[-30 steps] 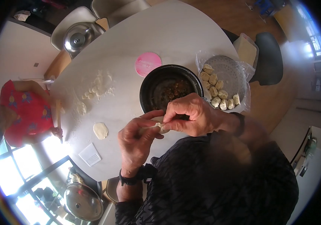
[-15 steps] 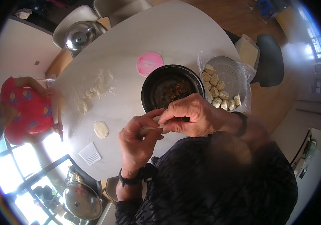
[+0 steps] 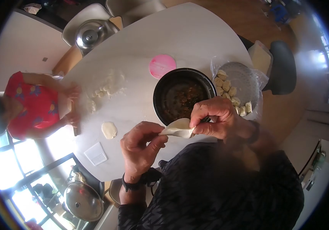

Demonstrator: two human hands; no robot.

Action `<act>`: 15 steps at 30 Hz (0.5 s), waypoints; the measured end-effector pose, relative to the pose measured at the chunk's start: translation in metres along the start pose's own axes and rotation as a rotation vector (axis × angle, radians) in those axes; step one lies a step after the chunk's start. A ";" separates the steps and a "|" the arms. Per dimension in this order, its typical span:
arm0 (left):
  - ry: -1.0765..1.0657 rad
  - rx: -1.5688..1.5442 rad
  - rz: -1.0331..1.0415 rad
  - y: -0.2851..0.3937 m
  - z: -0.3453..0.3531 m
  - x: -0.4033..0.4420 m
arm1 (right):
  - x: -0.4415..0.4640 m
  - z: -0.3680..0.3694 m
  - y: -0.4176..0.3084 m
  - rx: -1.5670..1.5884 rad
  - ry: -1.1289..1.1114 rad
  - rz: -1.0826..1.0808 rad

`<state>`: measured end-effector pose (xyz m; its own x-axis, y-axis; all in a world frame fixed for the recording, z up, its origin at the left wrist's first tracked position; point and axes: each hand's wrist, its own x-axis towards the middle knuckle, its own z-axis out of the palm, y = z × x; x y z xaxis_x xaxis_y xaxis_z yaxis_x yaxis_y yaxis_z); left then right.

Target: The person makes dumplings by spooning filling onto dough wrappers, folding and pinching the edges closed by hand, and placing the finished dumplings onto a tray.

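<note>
A folded dumpling (image 3: 178,128) of pale dough is stretched between my two hands, over the near edge of a black pot (image 3: 161,92). My right hand (image 3: 216,119) pinches its right end between thumb and fingers. At the left end, my left hand (image 3: 143,145) grips the dough with thumb and fingertips. Brown filling (image 3: 185,96) lies at the bottom of the pot. Right of the pot, several finished dumplings (image 3: 226,85) sit on a round perforated tray (image 3: 241,73), partly hidden by my right hand.
A flat dough wrapper (image 3: 109,130) lies left of my hands, near a white slotted pad (image 3: 95,153). Dough pieces (image 3: 102,92) and flour are further left. A pink disc (image 3: 162,66) is behind the pot. Across the table, a person in red (image 3: 34,101) holds a rolling pin (image 3: 74,115).
My hands have drawn apart, and the dumpling between them now shows more fully. The other person now has both hands on the rolling pin. The whole view has shifted slightly.
</note>
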<state>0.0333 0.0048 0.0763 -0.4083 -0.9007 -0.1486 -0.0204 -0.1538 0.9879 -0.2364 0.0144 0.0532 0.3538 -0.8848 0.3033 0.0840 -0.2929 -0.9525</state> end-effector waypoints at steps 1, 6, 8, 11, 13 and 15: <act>0.004 0.052 0.062 0.000 0.000 0.001 | 0.001 0.000 0.000 -0.003 -0.003 -0.014; -0.057 0.216 0.241 0.000 -0.001 0.009 | 0.000 -0.002 -0.004 -0.023 -0.052 -0.036; -0.001 0.131 0.077 0.014 0.006 0.008 | 0.001 -0.002 -0.006 -0.005 -0.080 -0.047; -0.063 0.194 0.059 0.025 0.005 0.012 | 0.002 -0.003 -0.008 -0.013 -0.108 -0.065; -0.122 0.268 0.121 0.025 0.001 0.015 | 0.002 -0.002 -0.006 -0.006 -0.111 -0.080; -0.151 0.311 0.181 0.022 -0.002 0.016 | 0.002 -0.001 -0.006 -0.006 -0.112 -0.091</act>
<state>0.0280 -0.0137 0.0953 -0.5601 -0.8283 0.0147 -0.2020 0.1537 0.9673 -0.2372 0.0142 0.0597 0.4466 -0.8087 0.3829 0.1149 -0.3726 -0.9208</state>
